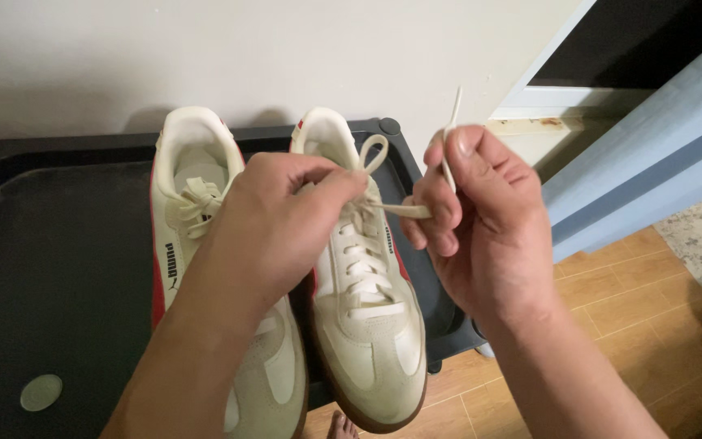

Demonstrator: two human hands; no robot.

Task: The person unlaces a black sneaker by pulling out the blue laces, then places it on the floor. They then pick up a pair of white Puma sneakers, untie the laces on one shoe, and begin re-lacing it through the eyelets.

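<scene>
The left hand [274,219] pinches a loop of cream lace [374,150] above the tongue of the right-side shoe [367,325]. The right hand [481,219] is closed on the lace's free end [451,122], which runs up past the thumb. Between the two grips the lace stretches across the shoe, whose long axis points away from the person. Its already-tied mate [197,203] sits just beside it on the black stand [58,268].

left shoe [180,203] midfoot hidden by forearm | dark tray [58,268] cut off left
</scene>
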